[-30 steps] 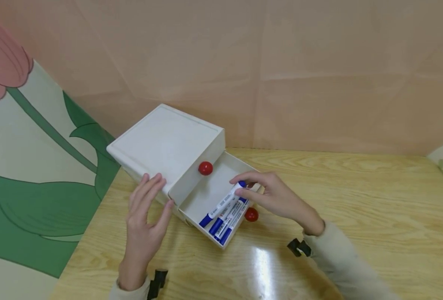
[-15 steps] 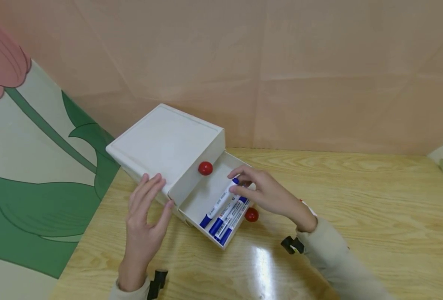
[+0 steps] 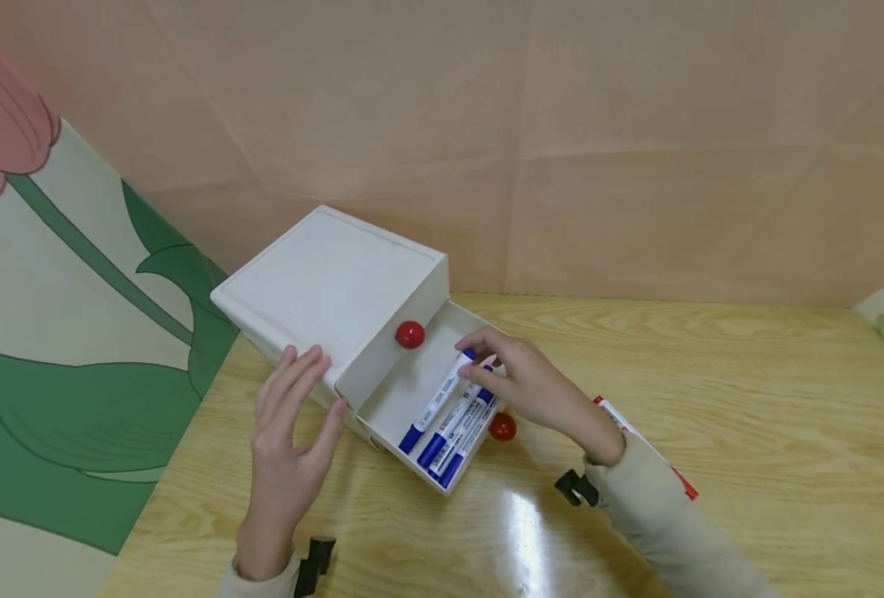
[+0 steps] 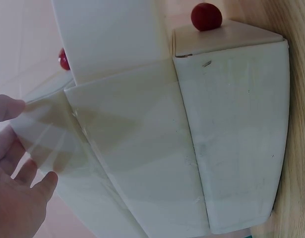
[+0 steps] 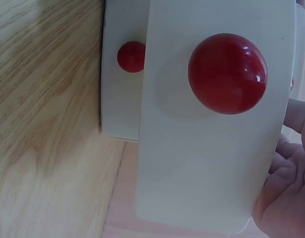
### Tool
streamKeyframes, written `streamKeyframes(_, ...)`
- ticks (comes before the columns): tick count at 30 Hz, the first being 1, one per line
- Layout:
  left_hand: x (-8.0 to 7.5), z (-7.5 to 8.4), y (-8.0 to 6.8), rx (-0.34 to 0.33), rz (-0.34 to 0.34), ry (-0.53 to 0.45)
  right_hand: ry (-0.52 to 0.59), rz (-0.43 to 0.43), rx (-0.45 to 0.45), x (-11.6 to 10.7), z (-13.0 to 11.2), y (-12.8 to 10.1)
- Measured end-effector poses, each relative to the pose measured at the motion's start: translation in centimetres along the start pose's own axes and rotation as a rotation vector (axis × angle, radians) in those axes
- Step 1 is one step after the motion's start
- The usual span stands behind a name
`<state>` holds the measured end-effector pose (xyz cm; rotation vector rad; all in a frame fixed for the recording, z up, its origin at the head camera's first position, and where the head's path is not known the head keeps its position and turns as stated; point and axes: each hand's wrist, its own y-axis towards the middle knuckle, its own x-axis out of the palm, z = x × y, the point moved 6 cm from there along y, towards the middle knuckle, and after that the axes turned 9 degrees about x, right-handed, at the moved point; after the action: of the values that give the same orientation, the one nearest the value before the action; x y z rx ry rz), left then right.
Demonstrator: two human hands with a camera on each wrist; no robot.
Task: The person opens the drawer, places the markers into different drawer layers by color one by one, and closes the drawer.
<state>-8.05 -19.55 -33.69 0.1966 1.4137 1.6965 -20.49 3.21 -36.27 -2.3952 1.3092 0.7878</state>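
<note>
A white drawer cabinet (image 3: 330, 286) stands at the left of the table in the head view. One drawer (image 3: 393, 394) with a red knob (image 5: 227, 73) is pulled out. Several blue-capped whiteboard markers (image 3: 453, 432) lie in it near its front. My right hand (image 3: 520, 378) reaches over the drawer, its thumb and forefinger pinching the upper end of the leftmost marker (image 3: 437, 407), which lies slightly apart from the others. With fingers spread, my left hand (image 3: 292, 448) rests against the cabinet's near side and top edge. The left wrist view shows those fingers at the cabinet's upper part.
A red-capped marker (image 3: 616, 413) lies on the wooden table (image 3: 771, 415), partly hidden by my right sleeve. The upper drawer's red knob (image 3: 410, 335) juts over the pulled-out drawer. Another red knob (image 5: 131, 56) shows on the lower drawer. A peach cloth (image 3: 636, 166) hangs behind.
My right hand has shifted slightly left and away from me, drawing the marker's upper end off the others. The sleeve has uncovered a red-capped marker. My left hand has stayed put.
</note>
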Motion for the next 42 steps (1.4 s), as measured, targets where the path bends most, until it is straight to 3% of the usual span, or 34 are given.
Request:
streamKeyframes(11,0.1,0.0,0.1,-0.007,-0.002,0.000,-0.167,0.017,0.047,0.4,0.1,0.2)
streamKeyframes(16,0.2,0.1,0.2,-0.004,-0.003,-0.009,-0.194,0.041,0.040,0.3,0.1,0.2)
streamKeyframes(27,0.4,-0.2,0.1,-0.055,-0.018,-0.018,-0.173,0.067,0.012,0.1,0.1,0.1)
streamKeyframes(34,0.5,-0.4,0.0,-0.072,-0.026,-0.017,-0.083,0.095,-0.058,0.1,0.3,-0.3)
streamKeyframes(42,0.4,-0.5,-0.1,-0.073,-0.027,-0.017,-0.077,0.171,-0.134,0.2,0.3,-1.2)
